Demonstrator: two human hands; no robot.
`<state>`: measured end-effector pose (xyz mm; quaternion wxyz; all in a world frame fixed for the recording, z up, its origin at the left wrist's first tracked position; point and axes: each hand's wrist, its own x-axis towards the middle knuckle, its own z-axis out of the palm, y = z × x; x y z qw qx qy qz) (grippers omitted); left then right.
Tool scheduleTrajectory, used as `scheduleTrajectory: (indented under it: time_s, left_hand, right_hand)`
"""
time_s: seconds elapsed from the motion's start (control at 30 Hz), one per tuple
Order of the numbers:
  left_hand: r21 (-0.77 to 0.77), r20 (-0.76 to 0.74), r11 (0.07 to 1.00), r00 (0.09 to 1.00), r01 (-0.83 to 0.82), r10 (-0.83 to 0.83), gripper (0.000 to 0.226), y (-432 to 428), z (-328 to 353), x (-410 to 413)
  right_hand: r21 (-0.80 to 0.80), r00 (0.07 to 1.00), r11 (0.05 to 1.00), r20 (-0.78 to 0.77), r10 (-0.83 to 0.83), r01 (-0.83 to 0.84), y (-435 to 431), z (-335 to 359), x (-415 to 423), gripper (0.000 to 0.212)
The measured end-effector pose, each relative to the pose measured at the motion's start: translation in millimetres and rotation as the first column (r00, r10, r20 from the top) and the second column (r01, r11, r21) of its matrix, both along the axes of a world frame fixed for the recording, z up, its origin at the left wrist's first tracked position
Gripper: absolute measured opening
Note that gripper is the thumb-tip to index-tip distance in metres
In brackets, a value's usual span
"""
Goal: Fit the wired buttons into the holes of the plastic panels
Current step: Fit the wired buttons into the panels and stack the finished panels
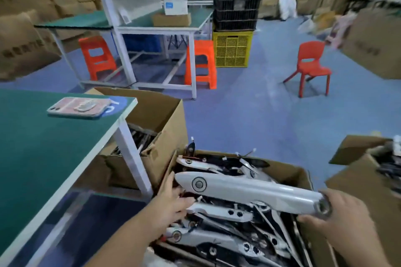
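Observation:
A long white plastic panel (245,188) with a round button (199,184) set in its hole lies across the top of an open cardboard box (290,172). My right hand (338,219) grips the panel's right end, fingers curled round it. My left hand (171,199) holds the panel's left end from below, thumb up along its tip. The box is full of several more white panels (219,212) with holes, buttons and wires, piled loosely.
A green-topped table (32,149) stands at my left with a phone (78,107) on it. A second open box (156,115) sits behind its leg, and another box (368,171) at right. Orange stools (201,63), a red chair (310,65) and crates (233,50) stand on the blue floor.

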<state>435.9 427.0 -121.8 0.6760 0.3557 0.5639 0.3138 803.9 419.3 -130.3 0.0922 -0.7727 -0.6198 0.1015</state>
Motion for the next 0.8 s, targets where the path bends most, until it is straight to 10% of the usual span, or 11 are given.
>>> scheduleTrajectory:
  time_s: [0.23,0.53,0.67,0.8]
  left_hand:
    - [0.054,-0.459,0.988,0.882,0.147,-0.107,0.066,-16,4,-53]
    - [0.251,-0.447,0.968,0.89,0.026,0.092,0.027,-120,73,-120]
    - [0.465,-0.313,0.873,0.895,-0.146,0.317,0.037,-185,118,-157]
    - [0.583,-0.212,0.671,0.712,-0.458,0.669,0.021,-264,144,-206]
  right_hand:
    - [0.019,1.0,1.0,0.025,-0.006,0.006,45,-18,-42,0.092]
    - [0.266,0.941,0.923,-0.118,0.318,-0.278,48,32,-154,0.051]
    - [0.514,0.724,0.722,-0.249,0.643,-0.463,33,85,-261,0.03]
    - [0.664,0.38,0.36,-0.121,0.917,-0.656,-4,128,-383,0.03]
